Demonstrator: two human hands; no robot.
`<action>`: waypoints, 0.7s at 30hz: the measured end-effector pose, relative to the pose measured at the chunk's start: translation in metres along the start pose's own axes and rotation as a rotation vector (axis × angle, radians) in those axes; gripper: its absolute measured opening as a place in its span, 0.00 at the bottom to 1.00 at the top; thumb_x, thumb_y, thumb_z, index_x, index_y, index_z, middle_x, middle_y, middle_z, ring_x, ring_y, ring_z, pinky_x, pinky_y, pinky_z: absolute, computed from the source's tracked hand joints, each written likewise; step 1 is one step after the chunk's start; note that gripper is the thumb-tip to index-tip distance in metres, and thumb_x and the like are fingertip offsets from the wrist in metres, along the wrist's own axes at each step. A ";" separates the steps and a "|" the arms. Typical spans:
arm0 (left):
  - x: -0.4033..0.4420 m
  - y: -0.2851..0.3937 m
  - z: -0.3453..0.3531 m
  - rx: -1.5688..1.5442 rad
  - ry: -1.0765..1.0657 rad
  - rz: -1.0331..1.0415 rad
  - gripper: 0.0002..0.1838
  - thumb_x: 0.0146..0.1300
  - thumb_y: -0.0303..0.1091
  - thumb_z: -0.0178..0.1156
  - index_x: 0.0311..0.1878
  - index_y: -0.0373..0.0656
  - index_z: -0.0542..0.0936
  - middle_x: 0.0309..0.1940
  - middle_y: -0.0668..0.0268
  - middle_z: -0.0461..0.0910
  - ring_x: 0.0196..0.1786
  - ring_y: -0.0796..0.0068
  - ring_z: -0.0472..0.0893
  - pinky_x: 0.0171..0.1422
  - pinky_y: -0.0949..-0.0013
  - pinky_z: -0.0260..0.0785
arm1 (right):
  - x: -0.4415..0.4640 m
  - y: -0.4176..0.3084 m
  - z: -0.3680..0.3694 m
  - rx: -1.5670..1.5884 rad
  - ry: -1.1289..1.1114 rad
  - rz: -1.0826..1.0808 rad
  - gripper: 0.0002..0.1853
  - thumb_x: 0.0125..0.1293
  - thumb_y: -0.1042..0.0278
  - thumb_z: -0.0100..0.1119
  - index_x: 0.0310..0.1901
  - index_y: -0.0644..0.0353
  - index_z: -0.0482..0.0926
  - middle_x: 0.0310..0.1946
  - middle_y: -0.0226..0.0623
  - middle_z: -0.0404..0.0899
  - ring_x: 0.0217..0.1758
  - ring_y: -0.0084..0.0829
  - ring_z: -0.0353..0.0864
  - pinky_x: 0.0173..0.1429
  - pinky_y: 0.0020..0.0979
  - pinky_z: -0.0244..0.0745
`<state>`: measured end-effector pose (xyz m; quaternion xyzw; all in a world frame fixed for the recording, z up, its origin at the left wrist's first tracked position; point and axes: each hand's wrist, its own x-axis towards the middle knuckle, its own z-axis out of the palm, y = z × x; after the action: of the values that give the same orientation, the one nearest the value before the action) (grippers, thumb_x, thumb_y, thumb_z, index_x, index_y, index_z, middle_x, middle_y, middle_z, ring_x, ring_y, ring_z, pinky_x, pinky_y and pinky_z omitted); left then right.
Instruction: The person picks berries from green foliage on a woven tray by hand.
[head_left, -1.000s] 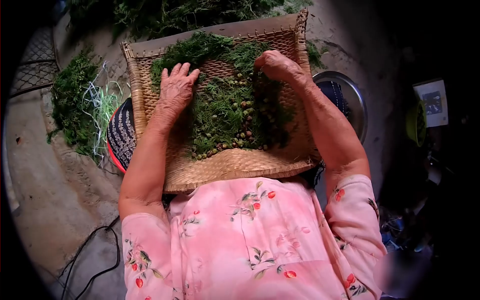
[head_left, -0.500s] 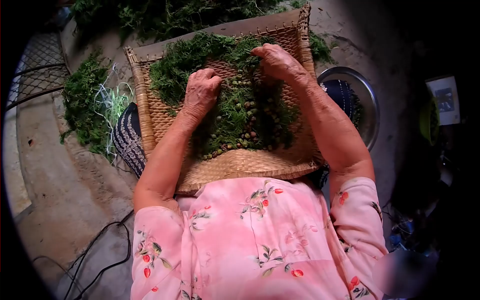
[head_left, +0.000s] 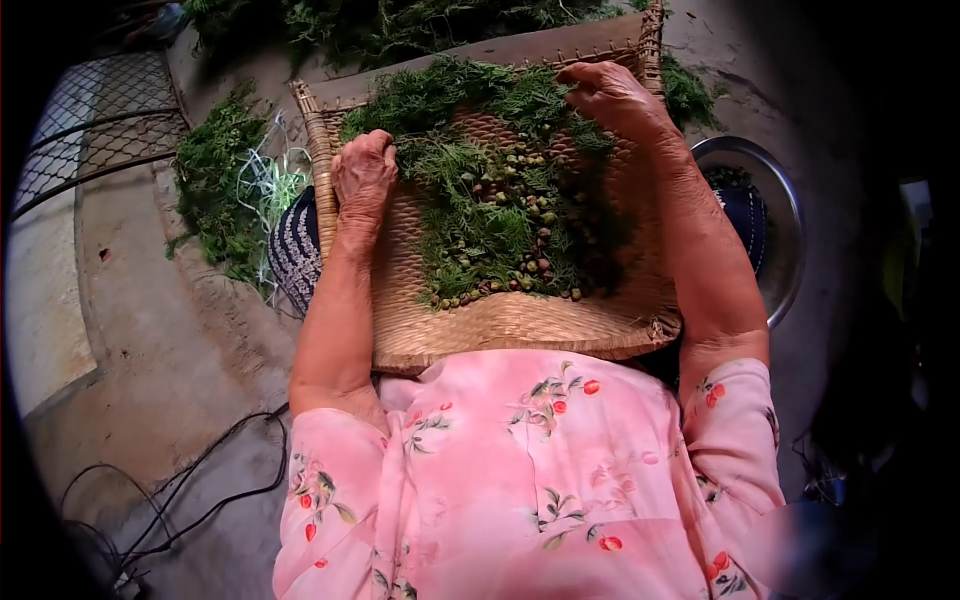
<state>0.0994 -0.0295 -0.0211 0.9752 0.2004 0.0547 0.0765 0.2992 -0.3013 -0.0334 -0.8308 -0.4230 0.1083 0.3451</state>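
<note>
A woven basket tray rests across my lap, with green leafy sprigs along its far side and small round cones or seeds mixed with sprigs in the middle. My left hand is closed at the tray's left side, beside the sprigs; what it may hold is hidden. At the far right part of the tray, my right hand has its fingers pinched together at the edge of a green sprig.
More greenery lies beyond the tray, and another heap with pale plastic strands is at the left. A metal basin stands at the right. Black cables cross the floor at lower left.
My left hand went from spread over the sprigs to closed, moved inward, then back to the tray's left side. Some sprigs now lie farther across the middle. The view has shifted.
</note>
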 end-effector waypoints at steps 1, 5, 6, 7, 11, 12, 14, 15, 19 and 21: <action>-0.001 0.015 -0.018 -0.134 -0.112 -0.167 0.10 0.53 0.33 0.59 0.40 0.43 0.80 0.44 0.62 0.78 0.47 0.58 0.76 0.49 0.63 0.69 | 0.000 0.002 0.000 -0.005 -0.001 0.017 0.15 0.59 0.67 0.55 0.48 0.59 0.77 0.38 0.42 0.79 0.37 0.36 0.79 0.43 0.34 0.74; -0.002 0.003 -0.012 0.024 0.069 0.104 0.24 0.50 0.26 0.59 0.54 0.48 0.75 0.53 0.57 0.73 0.54 0.56 0.73 0.56 0.63 0.67 | 0.000 -0.011 -0.003 0.029 -0.051 0.099 0.15 0.57 0.64 0.59 0.46 0.59 0.79 0.42 0.43 0.79 0.47 0.42 0.76 0.52 0.39 0.71; -0.002 0.008 -0.011 0.029 0.067 0.106 0.24 0.50 0.26 0.59 0.54 0.48 0.75 0.53 0.57 0.73 0.54 0.56 0.73 0.56 0.63 0.67 | 0.000 -0.008 -0.002 0.011 -0.068 0.075 0.15 0.57 0.64 0.59 0.45 0.59 0.79 0.42 0.43 0.79 0.47 0.43 0.76 0.51 0.39 0.71; -0.002 0.013 -0.009 0.022 0.075 0.242 0.27 0.48 0.24 0.59 0.55 0.49 0.74 0.56 0.58 0.71 0.56 0.56 0.71 0.57 0.62 0.66 | 0.001 -0.003 0.003 -0.032 -0.001 -0.044 0.14 0.58 0.69 0.55 0.47 0.59 0.77 0.38 0.42 0.79 0.39 0.42 0.77 0.44 0.38 0.73; -0.005 0.036 0.015 0.008 -0.046 0.446 0.29 0.48 0.20 0.58 0.56 0.54 0.74 0.62 0.57 0.66 0.64 0.54 0.66 0.65 0.57 0.59 | 0.005 -0.007 0.007 0.003 0.007 -0.021 0.14 0.57 0.70 0.57 0.46 0.60 0.77 0.38 0.44 0.79 0.40 0.44 0.78 0.44 0.39 0.73; -0.006 0.030 0.032 0.109 -0.032 0.492 0.27 0.49 0.20 0.57 0.55 0.55 0.75 0.62 0.56 0.66 0.64 0.54 0.65 0.66 0.56 0.56 | 0.004 -0.007 0.007 0.005 0.007 -0.019 0.14 0.57 0.70 0.57 0.46 0.60 0.77 0.38 0.44 0.79 0.40 0.44 0.78 0.44 0.39 0.73; -0.006 0.026 0.040 -0.005 -0.026 0.445 0.18 0.52 0.24 0.58 0.47 0.54 0.79 0.61 0.56 0.67 0.64 0.53 0.65 0.67 0.56 0.54 | 0.004 -0.006 0.008 -0.004 0.016 -0.076 0.14 0.58 0.70 0.58 0.47 0.61 0.77 0.38 0.44 0.79 0.40 0.43 0.78 0.44 0.39 0.74; -0.007 0.026 0.036 -0.021 0.039 0.416 0.14 0.53 0.25 0.58 0.43 0.52 0.79 0.60 0.56 0.68 0.64 0.53 0.66 0.67 0.56 0.54 | 0.004 -0.007 0.008 -0.002 0.018 -0.076 0.14 0.58 0.70 0.58 0.47 0.61 0.77 0.38 0.44 0.79 0.40 0.43 0.78 0.44 0.39 0.74; -0.003 0.014 0.021 -0.095 0.118 0.363 0.06 0.53 0.28 0.60 0.35 0.47 0.80 0.59 0.55 0.70 0.63 0.54 0.67 0.66 0.53 0.54 | 0.003 -0.010 0.006 0.038 0.022 -0.071 0.15 0.60 0.69 0.58 0.49 0.60 0.76 0.37 0.43 0.79 0.39 0.40 0.79 0.42 0.39 0.75; -0.003 0.013 0.016 -0.123 0.094 0.357 0.11 0.51 0.26 0.61 0.39 0.49 0.79 0.60 0.56 0.69 0.64 0.55 0.66 0.67 0.52 0.52 | 0.003 -0.009 0.008 0.042 0.015 -0.073 0.15 0.61 0.68 0.58 0.50 0.60 0.76 0.36 0.42 0.79 0.38 0.39 0.79 0.41 0.40 0.76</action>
<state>0.1033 -0.0444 -0.0351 0.9851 0.0238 0.1252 0.1157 0.2916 -0.2912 -0.0333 -0.8083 -0.4480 0.0981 0.3693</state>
